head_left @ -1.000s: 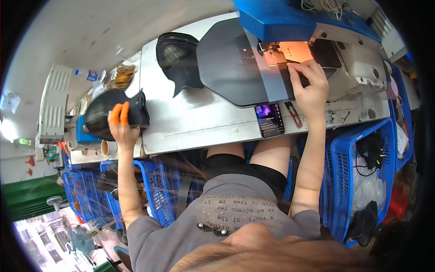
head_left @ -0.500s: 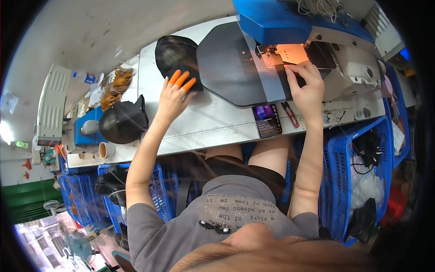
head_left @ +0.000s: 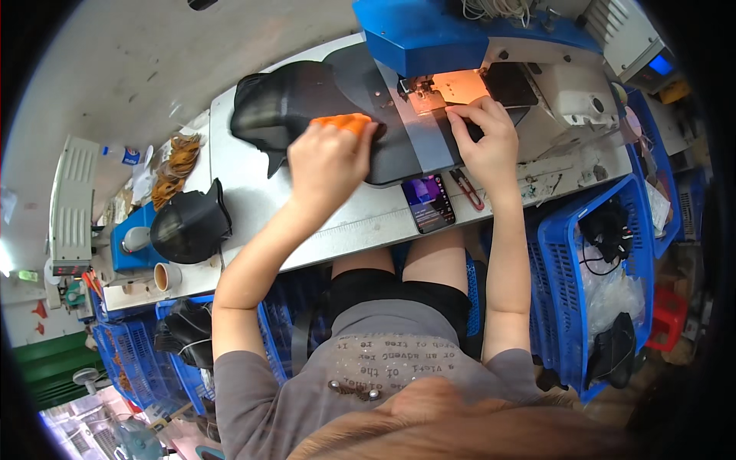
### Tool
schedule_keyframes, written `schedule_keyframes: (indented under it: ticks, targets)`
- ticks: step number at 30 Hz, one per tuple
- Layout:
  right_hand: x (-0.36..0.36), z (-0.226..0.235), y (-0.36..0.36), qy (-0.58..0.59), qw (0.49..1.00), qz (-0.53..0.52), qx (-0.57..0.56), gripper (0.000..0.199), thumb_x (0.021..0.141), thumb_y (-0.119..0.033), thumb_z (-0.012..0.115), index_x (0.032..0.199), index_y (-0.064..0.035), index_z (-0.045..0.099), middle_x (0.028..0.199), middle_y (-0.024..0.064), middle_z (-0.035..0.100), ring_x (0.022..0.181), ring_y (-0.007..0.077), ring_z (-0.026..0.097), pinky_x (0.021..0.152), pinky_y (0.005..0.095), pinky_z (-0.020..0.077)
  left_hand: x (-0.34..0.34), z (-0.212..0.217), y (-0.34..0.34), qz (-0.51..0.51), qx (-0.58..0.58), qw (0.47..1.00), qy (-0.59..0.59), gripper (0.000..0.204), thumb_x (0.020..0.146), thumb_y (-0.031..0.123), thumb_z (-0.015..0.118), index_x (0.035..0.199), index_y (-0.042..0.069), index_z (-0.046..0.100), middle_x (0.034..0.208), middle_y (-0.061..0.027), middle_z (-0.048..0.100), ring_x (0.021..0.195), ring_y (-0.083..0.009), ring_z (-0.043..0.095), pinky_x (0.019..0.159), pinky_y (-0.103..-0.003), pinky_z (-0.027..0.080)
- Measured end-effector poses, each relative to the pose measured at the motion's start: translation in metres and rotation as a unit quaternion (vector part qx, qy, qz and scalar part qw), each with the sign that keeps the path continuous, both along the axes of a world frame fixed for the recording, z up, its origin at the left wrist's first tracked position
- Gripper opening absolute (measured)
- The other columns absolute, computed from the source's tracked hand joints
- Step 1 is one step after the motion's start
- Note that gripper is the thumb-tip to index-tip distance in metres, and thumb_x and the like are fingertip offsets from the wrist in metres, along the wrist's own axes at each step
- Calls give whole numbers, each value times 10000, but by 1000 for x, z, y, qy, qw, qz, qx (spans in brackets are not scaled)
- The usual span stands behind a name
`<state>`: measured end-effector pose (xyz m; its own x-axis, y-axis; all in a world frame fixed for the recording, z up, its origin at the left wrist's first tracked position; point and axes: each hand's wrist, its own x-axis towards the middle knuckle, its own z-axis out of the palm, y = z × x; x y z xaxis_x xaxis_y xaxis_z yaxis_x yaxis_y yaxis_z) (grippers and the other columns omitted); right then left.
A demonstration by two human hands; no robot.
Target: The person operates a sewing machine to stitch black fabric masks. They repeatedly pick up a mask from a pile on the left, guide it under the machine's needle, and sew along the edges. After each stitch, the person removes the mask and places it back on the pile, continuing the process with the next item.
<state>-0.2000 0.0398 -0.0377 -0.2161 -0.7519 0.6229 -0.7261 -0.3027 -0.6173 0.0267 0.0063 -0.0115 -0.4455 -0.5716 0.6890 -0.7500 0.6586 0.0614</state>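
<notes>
My left hand (head_left: 326, 165), with orange finger covers, is closed at the right side of a black moulded shoe upper (head_left: 264, 115). Its fingers curl over and hide the spot they grip. The upper lies partly on the dark extension plate (head_left: 353, 69) of a blue-and-white sewing machine (head_left: 425, 38). Beside the machine's lit needle area (head_left: 422, 100), my right hand (head_left: 487, 142) pinches thumb and forefinger together. Whatever is between those fingertips is too small to make out. A second black upper (head_left: 192, 224) rests on the table's left part.
A phone (head_left: 429, 203) and red thread snips (head_left: 468, 190) lie near the table's front edge. At the left stand a paper cup (head_left: 167, 276) and brown thread bundles (head_left: 180, 157). Blue baskets (head_left: 556, 238) flank my legs, and a red stool (head_left: 668, 314) stands at the right.
My left hand has swung right and curled from spread fingers into a grip. The black upper has turned and spread out. My right hand stays by the needle. The whole view has shifted slightly.
</notes>
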Motion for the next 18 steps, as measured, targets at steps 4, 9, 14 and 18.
schedule_keyframes:
  ticks: [4,9,14,18]
  targets:
    - [-5,3,4,-1,1000,19,12,98,809,-118,717,869,-46,746,799,76,606,813,255,584,747,360,468,-2,9,0,-153,94,982,-65,220,875,152,658,1008,-6,733,1021,-178,706,906,-340,648,886,-433,492]
    - [3,8,6,48,998,22,29,146,793,-185,749,873,-62,754,835,72,613,847,265,580,796,378,458,4,11,-8,-228,200,948,-101,339,890,84,585,1205,-30,639,1209,-182,647,1053,-348,579,954,-455,445]
    - [15,14,2,108,992,-24,61,282,753,-332,789,905,-97,753,862,87,623,904,278,580,826,406,410,-6,14,-14,-220,181,949,-134,358,898,91,575,1242,5,622,1213,-151,626,996,-343,557,958,-449,426]
    - [17,12,-12,129,988,-49,73,288,767,-344,773,908,-94,750,870,95,660,899,284,607,830,409,413,-10,12,-15,-170,142,963,-154,356,905,119,587,1250,36,622,1214,-147,623,984,-326,564,1002,-446,386]
